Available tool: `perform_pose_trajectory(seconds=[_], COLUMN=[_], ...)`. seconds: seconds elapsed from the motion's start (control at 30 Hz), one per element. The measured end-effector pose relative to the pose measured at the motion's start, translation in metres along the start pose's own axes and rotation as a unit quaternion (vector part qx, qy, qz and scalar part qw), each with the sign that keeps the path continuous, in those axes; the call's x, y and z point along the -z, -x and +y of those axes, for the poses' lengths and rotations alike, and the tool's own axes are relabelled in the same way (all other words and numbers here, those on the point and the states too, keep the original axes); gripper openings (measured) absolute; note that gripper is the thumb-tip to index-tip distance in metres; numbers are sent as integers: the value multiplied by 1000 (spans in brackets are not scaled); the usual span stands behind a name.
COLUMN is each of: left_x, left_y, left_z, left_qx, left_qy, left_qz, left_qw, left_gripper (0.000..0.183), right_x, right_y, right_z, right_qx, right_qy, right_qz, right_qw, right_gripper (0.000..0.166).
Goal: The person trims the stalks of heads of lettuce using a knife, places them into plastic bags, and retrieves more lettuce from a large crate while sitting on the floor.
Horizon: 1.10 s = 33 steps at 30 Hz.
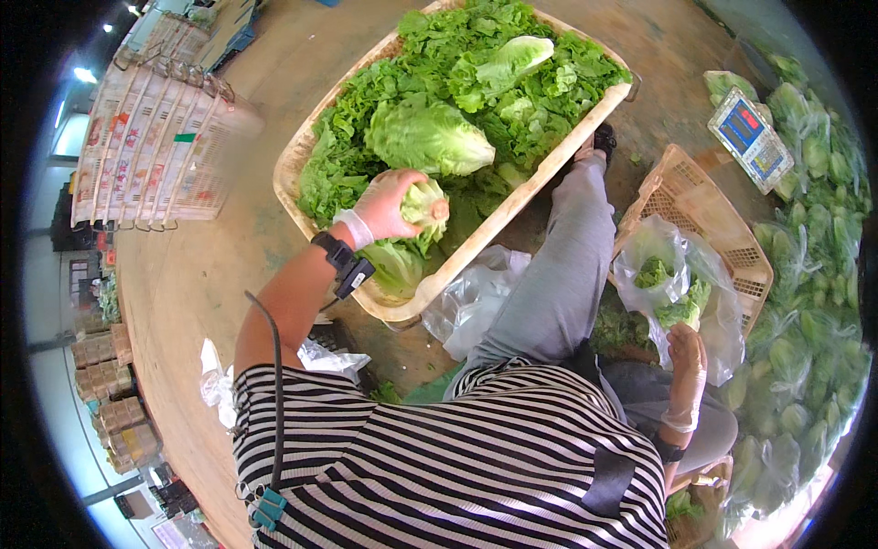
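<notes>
My left hand (391,209), in a thin clear glove, grips a head of lettuce (429,206) with its cut stem facing me. This happens over the near left part of a large white plastic tub (507,213) full of leafy green lettuce. A larger lettuce head (432,137) lies just beyond that hand. To the right, my gloved right hand (686,357) is at the mouth of a clear plastic bag (720,336). Its fingertips meet the pale base of lettuce (686,305) inside the bag; whether they grip it is hard to see.
The bag rests in a tan plastic crate (751,264). Many bagged lettuces (809,329) line the right side, with a digital scale (751,141) beside them. Loose plastic bags (473,302) lie under the tub's near edge. Stacked white crates (151,144) stand at left.
</notes>
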<state>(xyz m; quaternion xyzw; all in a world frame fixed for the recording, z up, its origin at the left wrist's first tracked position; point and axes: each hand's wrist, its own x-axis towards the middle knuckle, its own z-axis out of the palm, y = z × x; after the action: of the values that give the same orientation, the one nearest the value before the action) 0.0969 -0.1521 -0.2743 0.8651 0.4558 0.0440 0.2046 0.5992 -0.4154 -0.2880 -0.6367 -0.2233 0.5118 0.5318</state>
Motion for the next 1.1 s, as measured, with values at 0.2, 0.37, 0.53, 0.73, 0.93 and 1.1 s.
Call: perform_pose_trajectory(seconds=[0.2, 0.37, 0.53, 0.73, 0.93, 1.1], left_x=[45, 59, 54, 16, -46, -45], left_y=[-8, -25, -55, -48, -65, -87], left_z=[23, 44, 75, 89, 147, 277], left_qx=[111, 173, 235, 17, -52, -177], left_qy=[388, 707, 746, 841, 841, 691], left_qz=[194, 203, 160, 21, -127, -107], left_qw=[894, 655, 602, 541, 524, 693], left_gripper=[68, 52, 60, 76, 81, 75], right_x=[-20, -23, -19, -33, -72, -83], right_y=[-4, -4, 4, 16, 9, 9], right_z=[2, 0, 3, -12, -54, -51], right_qx=[-25, -25, -7, 9, 153, 50], right_qy=[-45, -41, -51, -7, 17, -166], right_qz=[3, -4, 24, -16, -148, -274], right_qw=[999, 999, 998, 1000, 977, 946], right_gripper=[38, 37, 36, 42, 112, 103])
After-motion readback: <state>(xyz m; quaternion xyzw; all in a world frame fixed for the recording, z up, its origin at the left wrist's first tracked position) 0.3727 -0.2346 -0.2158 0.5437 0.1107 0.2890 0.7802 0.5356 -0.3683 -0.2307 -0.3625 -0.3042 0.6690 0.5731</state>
